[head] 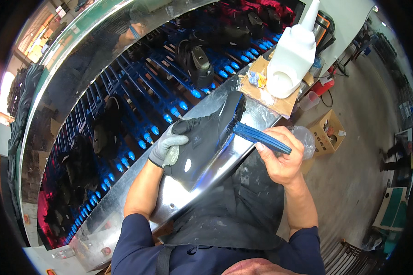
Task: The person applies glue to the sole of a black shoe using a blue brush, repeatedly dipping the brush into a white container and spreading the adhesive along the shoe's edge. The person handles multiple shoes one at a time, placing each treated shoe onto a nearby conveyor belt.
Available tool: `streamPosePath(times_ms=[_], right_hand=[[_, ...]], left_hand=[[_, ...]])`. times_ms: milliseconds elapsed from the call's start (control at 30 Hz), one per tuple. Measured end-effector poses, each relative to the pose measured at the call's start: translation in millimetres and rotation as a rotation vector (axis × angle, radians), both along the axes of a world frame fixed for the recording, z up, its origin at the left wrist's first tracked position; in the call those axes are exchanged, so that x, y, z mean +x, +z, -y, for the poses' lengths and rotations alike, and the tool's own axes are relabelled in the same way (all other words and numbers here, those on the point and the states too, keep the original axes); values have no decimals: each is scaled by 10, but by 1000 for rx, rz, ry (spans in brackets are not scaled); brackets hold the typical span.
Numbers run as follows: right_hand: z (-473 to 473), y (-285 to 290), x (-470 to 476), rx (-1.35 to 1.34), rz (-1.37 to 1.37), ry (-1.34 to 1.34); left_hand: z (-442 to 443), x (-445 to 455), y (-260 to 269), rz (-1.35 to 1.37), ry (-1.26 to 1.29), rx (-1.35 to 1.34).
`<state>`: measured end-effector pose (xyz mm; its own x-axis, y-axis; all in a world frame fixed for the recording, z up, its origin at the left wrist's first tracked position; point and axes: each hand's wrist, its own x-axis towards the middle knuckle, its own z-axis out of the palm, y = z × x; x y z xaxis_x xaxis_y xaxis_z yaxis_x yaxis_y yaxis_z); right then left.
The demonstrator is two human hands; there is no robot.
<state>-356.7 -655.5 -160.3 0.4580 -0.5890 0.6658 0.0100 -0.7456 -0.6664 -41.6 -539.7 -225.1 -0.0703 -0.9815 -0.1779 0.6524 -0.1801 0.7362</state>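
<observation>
My left hand [168, 144], in a grey and black work glove, grips a black shoe upper on its last [203, 144] by the ankle end, above the metal ledge [251, 137]. The bare right hand [284, 154] holds a blue-handled brush [261, 137]. Its dark bristle end touches the shoe's lower edge, where a blue-violet line shows. Part of a greenish last [172, 156] pokes out beside the gloved fingers. A white plastic squeeze bottle [290, 58] with a long nozzle stands on a stained cardboard piece [285, 106] at the upper right.
Beyond the ledge runs a rack conveyor with blue-tipped rods [175, 111], carrying black shoes [201, 65] under reddish light. A cardboard box [328, 134] with waste stands on the floor at right, near a clear plastic container [303, 141]. A steel flask [321, 29] stands behind the bottle.
</observation>
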Motion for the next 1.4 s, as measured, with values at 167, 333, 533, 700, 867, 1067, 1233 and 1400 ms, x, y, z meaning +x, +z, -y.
streamPosePath(times_ms=[167, 333, 533, 700, 867, 1067, 1233, 1400], right_hand=[[12, 35, -1, -37, -36, 34], [-38, 26, 19, -89, -54, 24], [-51, -8, 25, -202, -93, 27], [-82, 35, 26, -264, -126, 49], [-125, 35, 27, -275, -163, 67], [-151, 8, -4, -296, -202, 103], [-137, 65, -36, -262, -246, 159], [57, 122, 16, -184, -194, 135]], left_hand=[[0, 3, -47, -4, 28, 25], [17, -7, -67, 2, 39, 23], [87, -123, 87, -68, -21, 9], [142, -147, 117, -103, -66, 43], [113, -53, -74, -6, -3, 11], [116, -74, -90, -22, 26, -21], [118, -21, -126, -32, -1, -8], [134, -116, -22, -61, -7, -2]])
